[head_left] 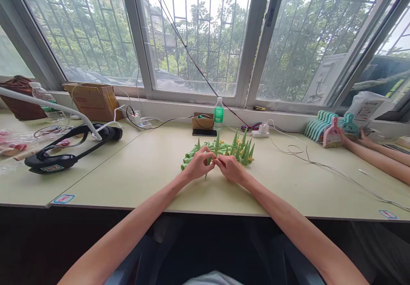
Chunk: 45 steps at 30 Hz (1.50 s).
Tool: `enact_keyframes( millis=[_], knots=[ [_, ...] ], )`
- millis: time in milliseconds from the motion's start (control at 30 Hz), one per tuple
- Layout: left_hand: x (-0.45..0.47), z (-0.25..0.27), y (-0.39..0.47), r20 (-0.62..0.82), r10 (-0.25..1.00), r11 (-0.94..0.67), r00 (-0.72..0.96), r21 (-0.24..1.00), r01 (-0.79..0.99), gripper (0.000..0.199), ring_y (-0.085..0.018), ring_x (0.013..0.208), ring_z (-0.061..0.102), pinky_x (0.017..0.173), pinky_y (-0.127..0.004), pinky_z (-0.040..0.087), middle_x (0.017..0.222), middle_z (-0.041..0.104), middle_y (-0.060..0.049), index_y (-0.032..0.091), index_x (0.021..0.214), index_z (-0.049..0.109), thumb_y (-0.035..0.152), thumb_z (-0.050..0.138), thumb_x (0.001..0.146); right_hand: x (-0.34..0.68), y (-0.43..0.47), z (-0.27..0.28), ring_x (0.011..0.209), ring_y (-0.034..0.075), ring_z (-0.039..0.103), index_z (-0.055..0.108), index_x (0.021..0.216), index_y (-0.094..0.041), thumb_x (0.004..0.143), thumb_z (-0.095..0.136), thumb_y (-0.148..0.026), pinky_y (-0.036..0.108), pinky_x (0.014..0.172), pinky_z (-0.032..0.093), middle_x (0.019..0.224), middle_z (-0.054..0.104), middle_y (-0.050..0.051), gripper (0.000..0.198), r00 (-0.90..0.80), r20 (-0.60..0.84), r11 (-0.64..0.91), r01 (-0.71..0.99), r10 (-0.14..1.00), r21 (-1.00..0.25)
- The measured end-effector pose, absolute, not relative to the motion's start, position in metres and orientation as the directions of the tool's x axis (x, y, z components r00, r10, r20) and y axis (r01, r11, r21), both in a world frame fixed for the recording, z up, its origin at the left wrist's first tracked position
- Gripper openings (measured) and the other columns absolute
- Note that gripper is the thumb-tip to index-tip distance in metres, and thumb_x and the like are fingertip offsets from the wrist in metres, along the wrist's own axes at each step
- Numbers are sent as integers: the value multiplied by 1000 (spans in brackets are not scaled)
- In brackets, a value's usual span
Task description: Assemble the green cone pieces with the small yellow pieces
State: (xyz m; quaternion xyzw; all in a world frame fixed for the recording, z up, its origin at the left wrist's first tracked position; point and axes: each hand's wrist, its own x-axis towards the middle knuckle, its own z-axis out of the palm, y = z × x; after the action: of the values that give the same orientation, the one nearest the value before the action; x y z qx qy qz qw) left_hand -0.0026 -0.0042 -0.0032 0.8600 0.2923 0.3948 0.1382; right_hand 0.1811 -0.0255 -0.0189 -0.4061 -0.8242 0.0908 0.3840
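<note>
My left hand (pixel 200 164) is closed around a slim green pointed piece (pixel 206 175), its narrow end pointing down towards the table. Opposite it, my right hand (pixel 229 167) is pinched, fingertips meeting those of the left at the piece. Whatever small thing may be between the right fingertips is hidden. Just behind both hands lies a pile of green tube-like pieces (pixel 191 152). To its right, several green cones (pixel 246 152) stand point up, with small yellow bits (pixel 251 160) around their bases.
Behind the pile are a dark phone (pixel 204 132), a small cardboard box (pixel 199 123) and a green-labelled bottle (pixel 218 113). A black headset (pixel 60 159) sits left. White cables (pixel 333 170) cross the right side, where another person's hands (pixel 346 139) touch small pink and teal dustpans (pixel 333 136).
</note>
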Motion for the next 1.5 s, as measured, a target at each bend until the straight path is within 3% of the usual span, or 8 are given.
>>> enact_keyframes(
  millis=[633, 867, 1200, 1500],
  knots=[
    [-3, -4, -4, 606, 604, -797, 518, 471, 378, 9, -1, 50, 40, 52, -21, 44, 92, 49, -1, 18, 87, 67, 21, 59, 83, 182, -27, -17, 50, 9, 40, 49, 65, -17, 100, 33, -44, 23, 53, 30, 57, 51, -1, 47, -365, 536, 631, 606, 761, -483],
    [-2, -6, -1, 621, 629, -777, 467, 475, 414, 11, -3, 52, 43, 52, -21, 43, 89, 50, -1, 18, 89, 68, 18, 62, 80, 180, -28, -18, 52, 10, 41, 54, 82, -18, 96, 44, -39, 22, 53, 32, 60, 51, -3, 28, -330, 554, 626, 587, 764, -514],
    [-3, -5, -2, 628, 605, -796, 490, 461, 393, 10, -2, 50, 40, 51, -21, 42, 89, 50, -1, 19, 89, 67, 23, 61, 83, 181, -28, -16, 50, 9, 35, 39, 68, -20, 99, 35, -38, 23, 51, 27, 58, 46, -3, 37, -355, 552, 642, 577, 754, -505],
    [-3, -4, -3, 624, 596, -803, 506, 460, 378, 8, -2, 50, 40, 52, -21, 43, 91, 50, -2, 19, 87, 67, 20, 61, 82, 182, -26, -18, 50, 9, 38, 46, 68, -19, 101, 29, -44, 23, 53, 30, 57, 49, -2, 45, -374, 529, 635, 592, 762, -496]
  ],
)
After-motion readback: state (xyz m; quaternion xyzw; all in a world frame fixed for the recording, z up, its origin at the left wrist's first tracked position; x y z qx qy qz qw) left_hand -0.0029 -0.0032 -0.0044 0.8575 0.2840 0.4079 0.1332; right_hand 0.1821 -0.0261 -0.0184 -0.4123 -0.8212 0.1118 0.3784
